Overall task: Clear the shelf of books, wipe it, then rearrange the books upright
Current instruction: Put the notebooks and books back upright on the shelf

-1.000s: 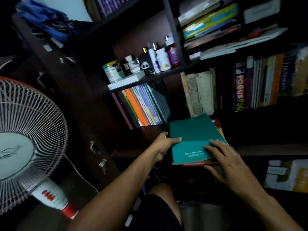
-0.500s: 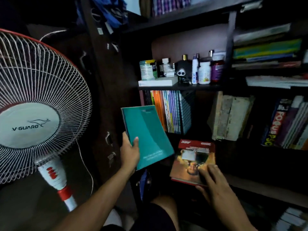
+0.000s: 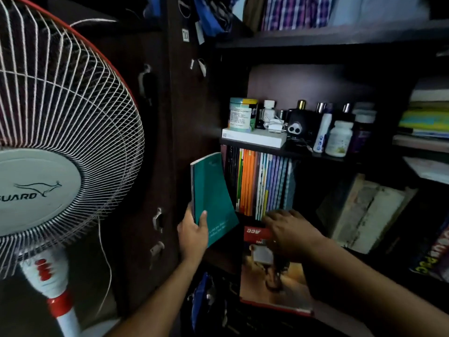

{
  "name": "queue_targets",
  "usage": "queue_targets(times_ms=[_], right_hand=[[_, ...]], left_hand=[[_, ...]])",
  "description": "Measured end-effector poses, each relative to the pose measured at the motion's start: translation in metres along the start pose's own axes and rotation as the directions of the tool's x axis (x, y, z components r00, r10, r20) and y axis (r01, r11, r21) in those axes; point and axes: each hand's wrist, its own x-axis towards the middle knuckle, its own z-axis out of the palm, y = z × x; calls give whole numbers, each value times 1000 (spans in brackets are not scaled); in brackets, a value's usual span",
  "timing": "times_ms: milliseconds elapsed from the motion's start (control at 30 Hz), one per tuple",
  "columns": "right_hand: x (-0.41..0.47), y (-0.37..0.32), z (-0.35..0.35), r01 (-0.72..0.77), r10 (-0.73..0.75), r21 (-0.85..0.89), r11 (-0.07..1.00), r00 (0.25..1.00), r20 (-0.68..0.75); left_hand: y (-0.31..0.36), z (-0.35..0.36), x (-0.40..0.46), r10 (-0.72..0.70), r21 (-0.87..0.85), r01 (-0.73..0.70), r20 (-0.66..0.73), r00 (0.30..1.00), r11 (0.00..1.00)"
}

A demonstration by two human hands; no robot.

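In the head view, the left hand (image 3: 194, 235) holds a thin teal softcover notebook (image 3: 211, 194) upright by its lower spine corner, its grip pinching the cover between the thumb on the front and the fingers curled behind. The notebook stands tilted just left of a row of upright thin books with orange, green, blue and purple spines (image 3: 261, 182), which fills the left compartment of the dark wooden bookshelf (image 3: 323, 42).

The right hand (image 3: 289, 233) reaches in below that row with its fingers spread and fairly straight, lying on the top part of a glossy magazine with a red header band and an orange-brown cover photo (image 3: 271, 282). The magazine lies flat, its near edge sticking out over the shelf front toward the person. Motion blur hides whether the fingertips also touch the bottoms of the upright spines.

On the shelf above the row sit a pale green cylindrical tin (image 3: 240, 114) on a flat white box (image 3: 255, 137), a small black round-eyed gadget (image 3: 297, 125) and a white plastic pill bottle (image 3: 339, 138). To the right lean worn, pale old hardback books (image 3: 364, 212). A white pedestal fan with a red-rimmed wire guard (image 3: 48, 147) fills the left side, beside the bookcase.
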Motion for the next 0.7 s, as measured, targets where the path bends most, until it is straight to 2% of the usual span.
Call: queue_targets(times_ms=[133,233,333,467,567,700], right_hand=[[73,-7,1,85,-92,-112,990,994,-61],[122,-5,14,113,-164,-288,951,973,-160],[148,0,20,120,-252,-487,865,944,-215],[163,18,24,29,-211,-622,782,952,-222],[164,22,38,-34,-171,-659,751,954,-244],[163,26,44,-46,-179,-688,725,951,-253]], left_hand=[[-1,12,-4,18,56,-19,17,1000,998],[-12,18,3,4,94,-9,54,999,996],[-21,21,8,-4,94,-4,84,996,996],[-27,25,12,-47,92,40,76,996,995],[-28,25,14,-48,70,42,89,995,997],[-26,23,14,-39,58,34,84,996,998]])
